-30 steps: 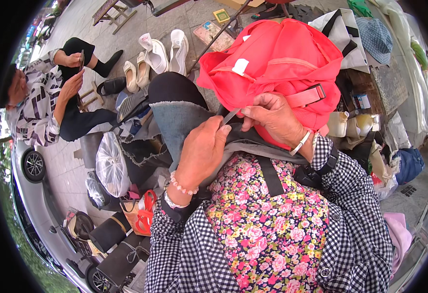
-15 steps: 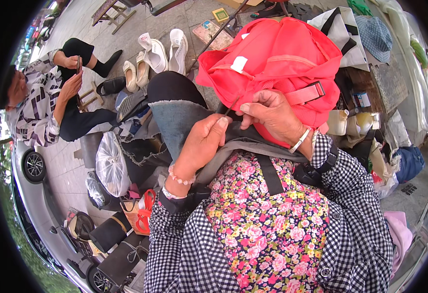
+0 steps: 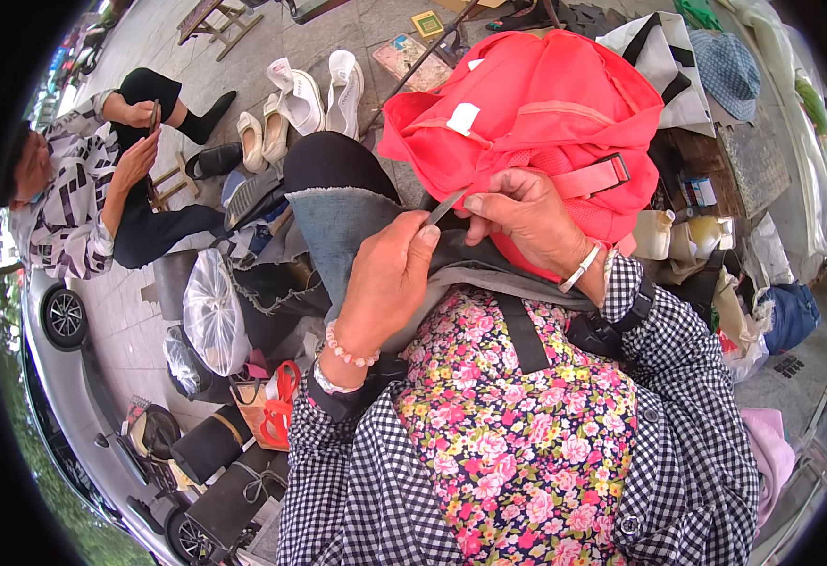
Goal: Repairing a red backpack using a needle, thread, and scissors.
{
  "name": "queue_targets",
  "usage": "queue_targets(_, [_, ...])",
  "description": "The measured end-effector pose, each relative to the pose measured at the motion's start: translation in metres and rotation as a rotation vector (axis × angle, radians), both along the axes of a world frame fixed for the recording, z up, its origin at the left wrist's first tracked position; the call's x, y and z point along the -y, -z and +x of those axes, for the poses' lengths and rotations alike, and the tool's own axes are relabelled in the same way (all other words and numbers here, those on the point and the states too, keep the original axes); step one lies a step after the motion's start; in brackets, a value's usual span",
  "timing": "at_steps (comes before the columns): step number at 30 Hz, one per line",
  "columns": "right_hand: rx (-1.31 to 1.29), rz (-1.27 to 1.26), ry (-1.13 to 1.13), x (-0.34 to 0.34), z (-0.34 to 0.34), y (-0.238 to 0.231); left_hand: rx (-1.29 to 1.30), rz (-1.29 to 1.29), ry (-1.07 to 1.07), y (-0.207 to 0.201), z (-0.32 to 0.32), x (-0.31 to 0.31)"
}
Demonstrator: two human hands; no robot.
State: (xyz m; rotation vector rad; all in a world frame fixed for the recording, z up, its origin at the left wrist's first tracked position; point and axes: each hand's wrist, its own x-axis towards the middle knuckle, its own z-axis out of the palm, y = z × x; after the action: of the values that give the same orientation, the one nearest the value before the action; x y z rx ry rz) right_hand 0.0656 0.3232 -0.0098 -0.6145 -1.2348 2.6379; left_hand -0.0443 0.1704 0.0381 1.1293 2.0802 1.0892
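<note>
A coral-red backpack (image 3: 564, 99) lies over my lap, with a white label and a buckled strap on it. My left hand (image 3: 387, 274) is closed on a thin, flat grey blade (image 3: 445, 206), its pointed tip reaching toward the backpack's near edge. Close beside that tip, my right hand (image 3: 526, 219) is pinched at the backpack's lower edge; what lies between its fingers is too small to make out. Grey cloth (image 3: 470, 266) and a frayed denim piece (image 3: 333, 236) cover my lap and knee beneath the hands.
To the left a person (image 3: 74, 203) sits holding a phone. White shoes (image 3: 342, 94) and beige flats (image 3: 275, 132) stand on the paving. A plastic bag (image 3: 215, 316) is at my left; bottles (image 3: 654, 234) and a blue patterned hat (image 3: 723, 75) are at my right.
My left hand has turned and drawn slightly back toward me, so more of the blade shows. The right hand has barely moved.
</note>
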Motion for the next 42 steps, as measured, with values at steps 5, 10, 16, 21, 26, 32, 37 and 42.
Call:
queue_targets(5, [-0.002,-0.022,-0.005,0.001,0.000,-0.001,0.012,-0.006,0.024,0.000,-0.001,0.000])
queue_targets(10, [-0.010,-0.013,0.001,0.002,0.000,0.001,-0.011,-0.024,0.046,0.003,-0.002,0.001])
queue_targets(16, [0.034,0.007,0.008,0.003,0.000,-0.003,-0.077,-0.078,0.005,0.008,0.000,0.006])
queue_targets(21, [0.017,-0.009,0.038,0.003,0.001,0.000,0.013,-0.063,-0.018,0.003,0.001,0.013])
queue_targets(26, [0.033,0.031,0.027,0.003,-0.001,-0.001,0.063,0.066,-0.048,-0.008,0.000,-0.002])
queue_targets(32, [0.025,0.115,0.006,0.005,-0.002,0.000,0.134,0.236,-0.067,0.027,-0.014,-0.042])
queue_targets(37, [0.009,0.005,0.060,0.005,-0.001,0.000,0.823,0.284,-0.365,0.023,-0.011,-0.037])
queue_targets(42, [-0.007,-0.039,0.071,0.002,0.001,0.004,1.068,0.252,-0.355,0.019,-0.017,-0.036])
